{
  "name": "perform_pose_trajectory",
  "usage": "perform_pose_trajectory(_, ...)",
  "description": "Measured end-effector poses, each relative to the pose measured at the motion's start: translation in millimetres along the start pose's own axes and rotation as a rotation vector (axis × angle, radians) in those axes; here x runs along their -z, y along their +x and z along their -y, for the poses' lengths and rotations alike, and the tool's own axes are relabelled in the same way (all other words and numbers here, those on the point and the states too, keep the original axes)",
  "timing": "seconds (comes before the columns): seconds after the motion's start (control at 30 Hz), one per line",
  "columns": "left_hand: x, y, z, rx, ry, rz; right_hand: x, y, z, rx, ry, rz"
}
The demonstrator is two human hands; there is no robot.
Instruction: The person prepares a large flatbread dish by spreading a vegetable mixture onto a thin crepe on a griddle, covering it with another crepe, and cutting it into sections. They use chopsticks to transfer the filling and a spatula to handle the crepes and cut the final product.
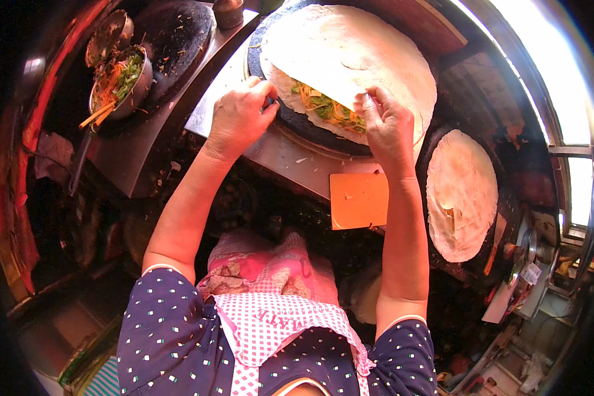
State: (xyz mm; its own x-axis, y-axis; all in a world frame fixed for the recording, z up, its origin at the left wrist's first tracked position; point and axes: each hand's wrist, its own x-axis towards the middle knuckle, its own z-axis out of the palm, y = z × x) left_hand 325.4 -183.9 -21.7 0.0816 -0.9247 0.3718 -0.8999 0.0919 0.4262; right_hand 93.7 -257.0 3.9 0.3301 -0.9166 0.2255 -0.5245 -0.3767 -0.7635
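Note:
A large thin flatbread (346, 44) lies on a round dark griddle (297, 116) in front of me. Shredded vegetable filling (329, 109), orange and green, shows along its near side, between a lower layer and the upper layer. With thumb and fingertips, my right hand (388, 123) pinches the near edge of the upper layer, just right of the filling. My left hand (242, 111) is curled over the griddle's left rim, thumb close to the forefinger. Whether anything small sits between those fingers is hidden.
At left, a metal pan (146, 81) holds shredded vegetables and wooden chopsticks (98, 114), by another dark griddle (188, 44). A second flatbread (463, 198) lies on a griddle at right. An orange square panel (359, 200) hangs at the counter's front. Bright windows (564, 74) stand beyond.

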Motion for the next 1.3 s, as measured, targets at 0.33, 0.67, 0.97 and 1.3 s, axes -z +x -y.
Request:
perform_pose_trajectory(0.33,-6.0,13.9,-9.1,-0.077,-0.142,-0.194,-7.6,-6.9,-2.1,0.112,0.119,-0.184)
perform_pose_trajectory(0.67,3.9,61.6,-27.6,-0.275,-0.106,-0.158,1.6,-41.3,13.5,0.233,-0.429,0.054)
perform_pose_trajectory(0.97,-34.0,77.6,-27.8,-0.299,0.339,0.532,77.1,-107.6,-11.3,0.29,-0.23,-0.19)
perform_pose_trajectory(1.3,-23.5,74.9,-85.0,-0.346,0.688,0.439,318.3,-290.9,-242.2,-0.521,-1.071,-0.519)
